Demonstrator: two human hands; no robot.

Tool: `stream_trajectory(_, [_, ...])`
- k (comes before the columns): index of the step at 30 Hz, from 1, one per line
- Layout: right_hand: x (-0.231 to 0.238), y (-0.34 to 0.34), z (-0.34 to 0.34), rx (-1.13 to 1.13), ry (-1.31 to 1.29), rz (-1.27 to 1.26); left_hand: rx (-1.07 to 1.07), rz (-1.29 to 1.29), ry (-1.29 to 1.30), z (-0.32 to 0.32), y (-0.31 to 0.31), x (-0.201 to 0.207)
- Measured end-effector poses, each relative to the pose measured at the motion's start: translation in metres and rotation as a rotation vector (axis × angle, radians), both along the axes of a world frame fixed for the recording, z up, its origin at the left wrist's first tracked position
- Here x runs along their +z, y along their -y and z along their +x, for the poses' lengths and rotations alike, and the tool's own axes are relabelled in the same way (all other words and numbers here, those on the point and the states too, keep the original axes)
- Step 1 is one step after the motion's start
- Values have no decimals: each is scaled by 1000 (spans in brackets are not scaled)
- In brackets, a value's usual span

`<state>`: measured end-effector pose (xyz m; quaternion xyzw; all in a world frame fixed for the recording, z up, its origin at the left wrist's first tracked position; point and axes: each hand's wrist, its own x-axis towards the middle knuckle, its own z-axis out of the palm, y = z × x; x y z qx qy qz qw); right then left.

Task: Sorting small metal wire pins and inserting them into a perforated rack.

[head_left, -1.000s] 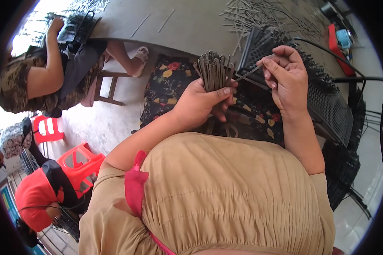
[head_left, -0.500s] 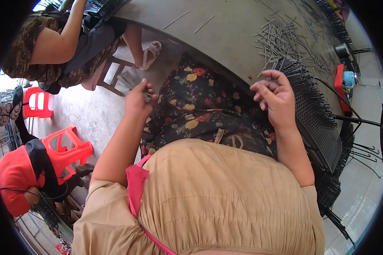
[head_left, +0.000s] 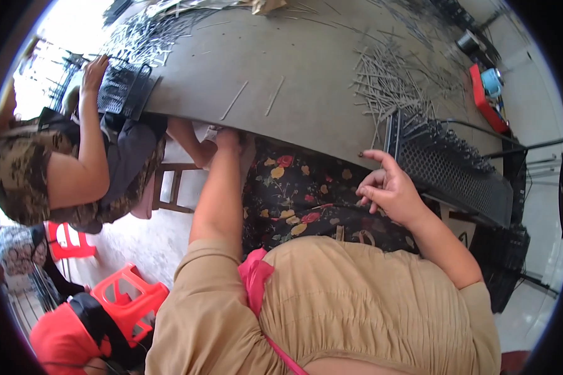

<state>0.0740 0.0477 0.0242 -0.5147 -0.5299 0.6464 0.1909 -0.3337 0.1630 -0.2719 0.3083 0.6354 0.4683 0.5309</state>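
My right hand [head_left: 385, 186] hovers at the near table edge, index finger stretched out and the other fingers loosely curled. Nothing shows in its grip. Close to its right is a black perforated rack [head_left: 450, 165] with rows of upright pins. My left arm reaches forward to the table edge. The left hand [head_left: 226, 134] is small and indistinct there, so its fingers and anything in them cannot be made out. Two grey strips [head_left: 234, 100] lie on the table [head_left: 319, 75] beyond it. A dark floral cloth [head_left: 306, 187] covers my lap.
A pile of grey strips [head_left: 391, 84] lies at the right of the table, another pile [head_left: 147, 37] at the far left. A co-worker's arm [head_left: 84, 153] works at a black mesh rack [head_left: 122, 90] on the left. Red stools [head_left: 128, 297] stand at lower left.
My left hand, earlier holding a bundle of grey strips, has moved forward to the table edge. The view has shifted, showing more of the table and the co-worker.
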Motion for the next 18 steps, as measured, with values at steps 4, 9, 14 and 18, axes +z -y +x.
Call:
stream_trajectory(4, [2, 3, -2, 9, 40, 36, 447, -27, 957, 19, -12, -1])
stream_trajectory(9, [2, 4, 4, -7, 30, 23, 639, -150, 882, 31, 61, 15])
stream_trajectory(14, [5, 3, 0, 137, 15, 41, 578, -23, 1062, 10, 148, 70])
stream_trajectory(18, [12, 5, 3, 287, 10, 177, 418, -46, 990, 61, 189, 163])
